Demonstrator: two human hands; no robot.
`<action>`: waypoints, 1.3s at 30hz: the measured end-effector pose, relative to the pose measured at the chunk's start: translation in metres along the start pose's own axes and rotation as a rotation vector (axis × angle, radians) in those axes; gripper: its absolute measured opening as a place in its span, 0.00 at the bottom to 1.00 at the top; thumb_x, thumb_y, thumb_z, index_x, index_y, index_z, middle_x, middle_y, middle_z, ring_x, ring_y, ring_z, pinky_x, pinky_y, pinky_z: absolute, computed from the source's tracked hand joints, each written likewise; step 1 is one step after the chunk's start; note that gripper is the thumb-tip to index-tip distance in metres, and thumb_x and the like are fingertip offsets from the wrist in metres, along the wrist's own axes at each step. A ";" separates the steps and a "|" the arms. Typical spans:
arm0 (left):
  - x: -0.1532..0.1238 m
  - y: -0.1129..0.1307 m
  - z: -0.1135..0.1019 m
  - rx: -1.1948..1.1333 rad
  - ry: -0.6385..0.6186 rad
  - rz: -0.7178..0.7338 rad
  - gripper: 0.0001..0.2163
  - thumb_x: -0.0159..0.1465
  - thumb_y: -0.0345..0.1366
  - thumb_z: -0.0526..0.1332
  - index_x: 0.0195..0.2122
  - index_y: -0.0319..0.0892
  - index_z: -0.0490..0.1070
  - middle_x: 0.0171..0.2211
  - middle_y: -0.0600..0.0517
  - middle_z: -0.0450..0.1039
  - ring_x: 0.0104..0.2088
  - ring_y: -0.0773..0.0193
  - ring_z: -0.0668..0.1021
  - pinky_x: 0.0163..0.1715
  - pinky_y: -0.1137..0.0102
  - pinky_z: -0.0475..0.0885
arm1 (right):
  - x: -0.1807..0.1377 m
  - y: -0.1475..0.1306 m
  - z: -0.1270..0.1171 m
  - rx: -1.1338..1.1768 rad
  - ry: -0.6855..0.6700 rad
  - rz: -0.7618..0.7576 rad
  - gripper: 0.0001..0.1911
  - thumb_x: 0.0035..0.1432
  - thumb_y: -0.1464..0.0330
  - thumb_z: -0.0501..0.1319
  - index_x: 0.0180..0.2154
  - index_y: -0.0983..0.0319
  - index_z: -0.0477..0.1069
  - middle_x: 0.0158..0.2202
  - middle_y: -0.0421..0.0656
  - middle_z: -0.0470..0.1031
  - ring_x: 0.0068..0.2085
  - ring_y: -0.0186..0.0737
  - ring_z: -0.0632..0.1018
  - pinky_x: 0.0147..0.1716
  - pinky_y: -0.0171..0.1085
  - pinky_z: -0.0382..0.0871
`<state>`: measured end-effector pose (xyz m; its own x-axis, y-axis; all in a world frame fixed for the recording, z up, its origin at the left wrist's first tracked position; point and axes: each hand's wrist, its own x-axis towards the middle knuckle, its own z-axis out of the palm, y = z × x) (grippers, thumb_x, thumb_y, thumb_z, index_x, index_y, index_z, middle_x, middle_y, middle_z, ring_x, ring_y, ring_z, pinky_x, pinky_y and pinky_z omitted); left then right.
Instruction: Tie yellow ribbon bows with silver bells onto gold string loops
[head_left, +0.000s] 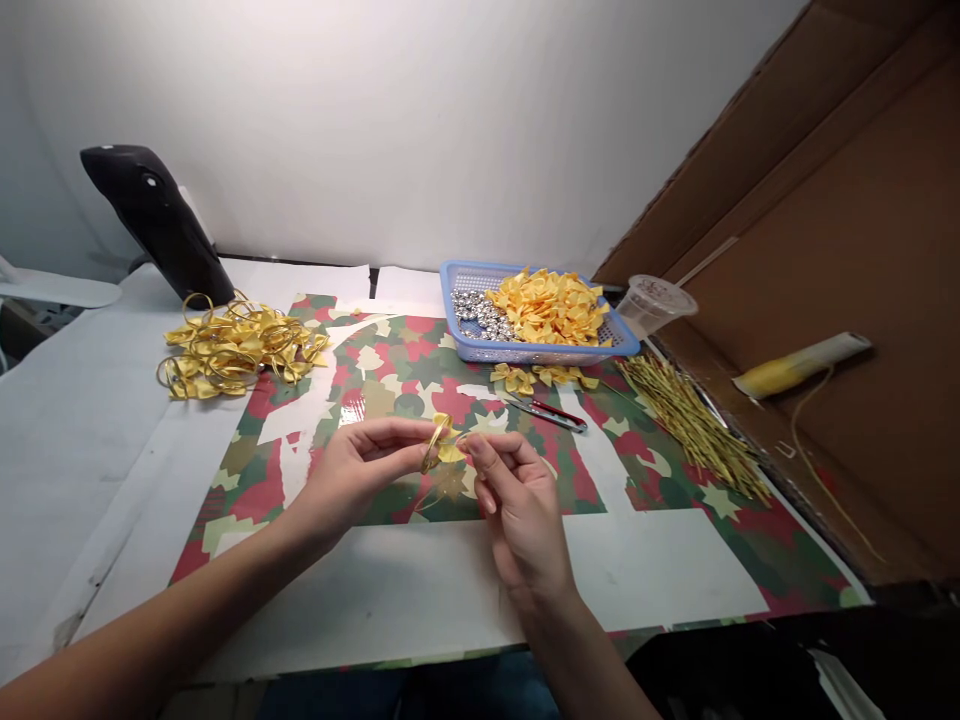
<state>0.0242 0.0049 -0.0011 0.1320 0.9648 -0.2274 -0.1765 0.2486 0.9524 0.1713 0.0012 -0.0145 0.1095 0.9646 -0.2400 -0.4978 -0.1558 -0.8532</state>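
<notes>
My left hand (349, 470) pinches a yellow ribbon bow (450, 453) with a looped gold wire ring (430, 448) between thumb and fingertips. Close against the bow's right side, my right hand (525, 505) is closed, thumb against forefinger, on a thin strand. A loose length of pale strand (429, 503) curves below the bow. Just beyond the hands lie thread snips (551, 414) with a red edge. Several loose yellow bows (514, 378) rest behind the snips. The fingertips hide part of the bow and strand.
A blue basket (540, 354) holds yellow bows and silver bells. Finished-looking bow rings (240, 345) are heaped left, beside a black upright object (157, 225). At right are gold stems (690, 425), a clear plastic cup (656, 300) and a yellow thread spool (802, 367) on cardboard.
</notes>
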 end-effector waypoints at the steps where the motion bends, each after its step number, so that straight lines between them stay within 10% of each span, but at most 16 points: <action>1: 0.000 0.000 0.000 -0.005 0.001 -0.005 0.05 0.52 0.34 0.69 0.32 0.45 0.80 0.30 0.55 0.80 0.29 0.69 0.78 0.29 0.79 0.73 | 0.000 0.001 0.001 0.012 0.011 0.003 0.15 0.36 0.63 0.73 0.22 0.64 0.71 0.20 0.33 0.67 0.15 0.19 0.56 0.13 0.26 0.48; 25: 0.002 -0.003 0.000 -0.043 0.026 0.012 0.07 0.51 0.34 0.70 0.32 0.44 0.80 0.32 0.53 0.81 0.32 0.68 0.78 0.32 0.80 0.73 | -0.003 0.005 0.003 0.059 0.042 0.106 0.16 0.32 0.63 0.74 0.24 0.62 0.72 0.23 0.36 0.71 0.20 0.25 0.65 0.17 0.27 0.59; 39: -0.001 0.002 0.000 0.064 -0.088 -0.010 0.07 0.52 0.36 0.68 0.32 0.42 0.80 0.33 0.49 0.80 0.31 0.64 0.79 0.33 0.72 0.75 | 0.004 -0.019 -0.029 -0.748 -0.360 -0.567 0.05 0.55 0.72 0.63 0.31 0.58 0.78 0.29 0.40 0.78 0.30 0.37 0.77 0.29 0.36 0.73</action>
<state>0.0238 0.0045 0.0007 0.2191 0.9503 -0.2210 -0.1123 0.2496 0.9618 0.2067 0.0020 -0.0127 -0.1656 0.9255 0.3407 0.2296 0.3722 -0.8993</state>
